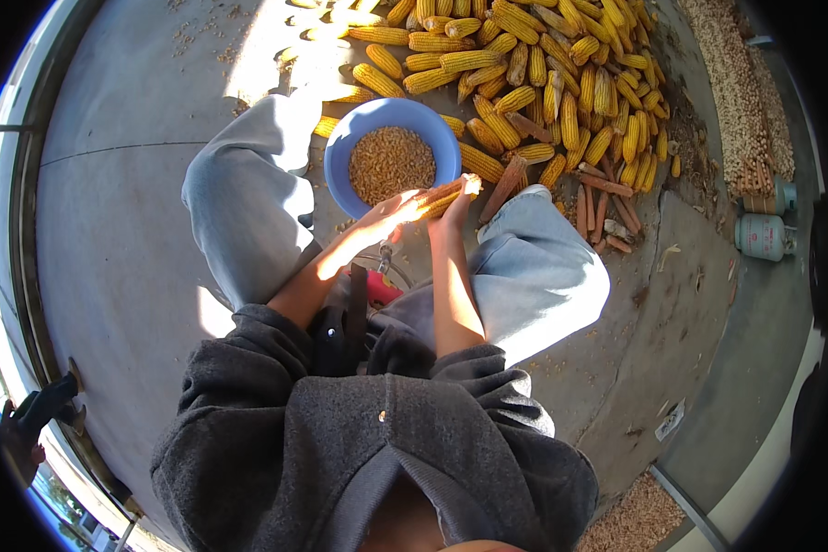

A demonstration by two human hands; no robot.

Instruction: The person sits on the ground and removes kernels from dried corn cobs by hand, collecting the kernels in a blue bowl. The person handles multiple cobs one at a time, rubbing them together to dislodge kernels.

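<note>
Both my hands grip a partly shelled ear of corn [447, 198]; bare brown cob shows along its upper side, yellow kernels below. My left hand [392, 212] wraps the left end. Around the right end, near its pale tip, is my right hand [455, 212]. Just beyond my left hand stands a blue basin [338, 181] holding loose corn kernels [392, 164]. The ear is level with the basin's near right rim. A bare cob [504, 190] lies right of my right hand.
A large heap of yellow corn ears [566, 90] spreads beyond the basin. Stripped cobs [604, 200] lie at its near right edge. Gas cylinders [762, 237] stand far right, by a long stack of cobs [735, 96]. Another person [38, 414] is at the far left.
</note>
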